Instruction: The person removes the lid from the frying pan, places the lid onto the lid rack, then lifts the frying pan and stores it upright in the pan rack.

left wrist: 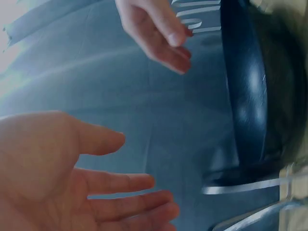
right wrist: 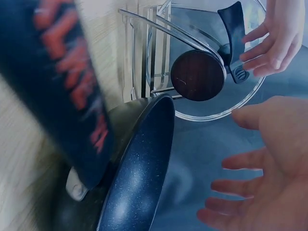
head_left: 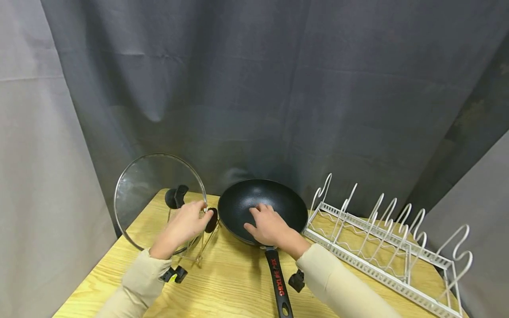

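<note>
A black pan (head_left: 238, 198) sits on the table, its black handle (head_left: 277, 278) with red lettering pointing toward me. My right hand (head_left: 270, 227) hovers over the pan's bowl with fingers loosely extended and nothing in them. A clear glass lid (head_left: 139, 190) with a metal rim and black knob (right wrist: 234, 41) stands upright at the left in a wire stand (right wrist: 137, 57). Beside it is a round dark brown knob (right wrist: 198, 75). In the head view my left hand (head_left: 184, 225) overlaps the lid's right edge; its fingers look relaxed and empty in the left wrist view.
A white metal rack (head_left: 366, 266) with several upright wire dividers runs along the right side of the wooden table (head_left: 226, 287). Grey curtains (head_left: 254, 88) hang right behind the table and at both sides.
</note>
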The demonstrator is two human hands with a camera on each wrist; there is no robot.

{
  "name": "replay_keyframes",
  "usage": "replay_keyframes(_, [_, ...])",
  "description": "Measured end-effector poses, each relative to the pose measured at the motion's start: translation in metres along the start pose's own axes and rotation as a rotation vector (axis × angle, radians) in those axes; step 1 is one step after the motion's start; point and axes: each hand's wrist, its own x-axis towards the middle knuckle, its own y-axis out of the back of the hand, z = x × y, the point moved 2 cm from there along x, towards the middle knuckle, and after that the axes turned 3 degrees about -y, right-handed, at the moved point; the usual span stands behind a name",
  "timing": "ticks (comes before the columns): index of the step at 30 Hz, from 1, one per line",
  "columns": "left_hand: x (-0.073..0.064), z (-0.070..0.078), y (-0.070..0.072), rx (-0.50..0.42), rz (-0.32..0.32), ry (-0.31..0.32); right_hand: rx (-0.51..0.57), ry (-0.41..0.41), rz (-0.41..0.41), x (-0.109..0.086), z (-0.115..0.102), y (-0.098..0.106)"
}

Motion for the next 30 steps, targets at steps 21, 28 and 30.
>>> replay_keyframes(21, [-0.012, 0.04, -0.079, -0.33, -0.203, -0.085, 0.113, -0.048, 0.001, -0.064, 0.014, -0.004])
replay_keyframes(28, [-0.016, 0.051, -0.112, -0.495, -0.275, -0.06, 0.151, -0.062, -0.011, -0.082, 0.015, -0.013])
replay_keyframes(30, [-0.016, 0.055, -0.12, -0.547, -0.298, -0.055, 0.156, -0.061, -0.009, -0.087, 0.016, -0.015])
